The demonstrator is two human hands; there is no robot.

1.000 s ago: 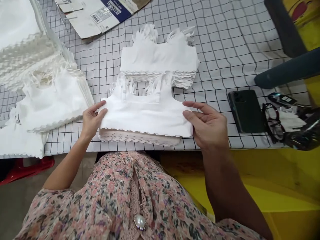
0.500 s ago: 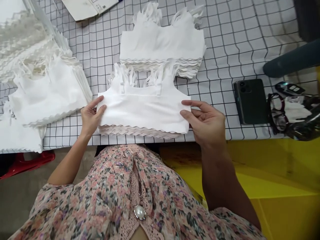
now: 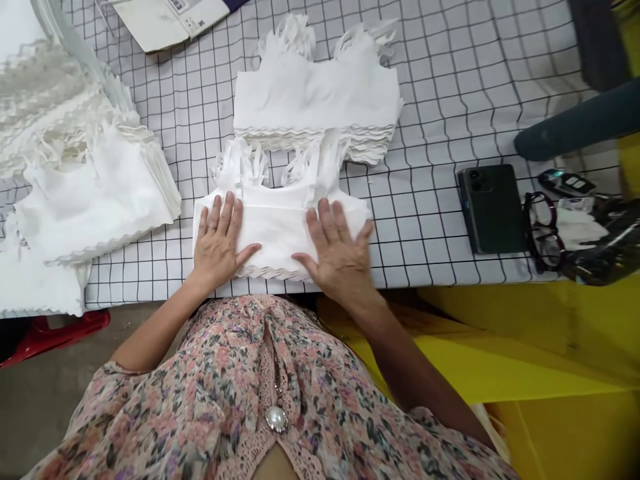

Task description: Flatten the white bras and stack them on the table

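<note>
A stack of white scalloped-edge fabric tops (image 3: 277, 227) lies at the near edge of the checked table (image 3: 425, 220). My left hand (image 3: 219, 241) lies flat on the left half of the stack, fingers stretched out. On the right half rests my right hand (image 3: 336, 252), palm down with fingers spread. Both press on the topmost piece. The straps (image 3: 250, 163) of the stack fan out toward a second, similar white stack (image 3: 315, 100) just behind it.
More white garment piles (image 3: 95, 193) lie at the left. A cardboard package (image 3: 165, 17) sits at the back left. A dark phone (image 3: 490, 208), glasses (image 3: 543, 230) and a key fob (image 3: 567, 181) rest at the right. A yellow surface (image 3: 550, 347) runs below the table edge.
Both hands let go of the side edges of the top piece and moved inward to lie flat on the stack. The camera view shifted slightly.
</note>
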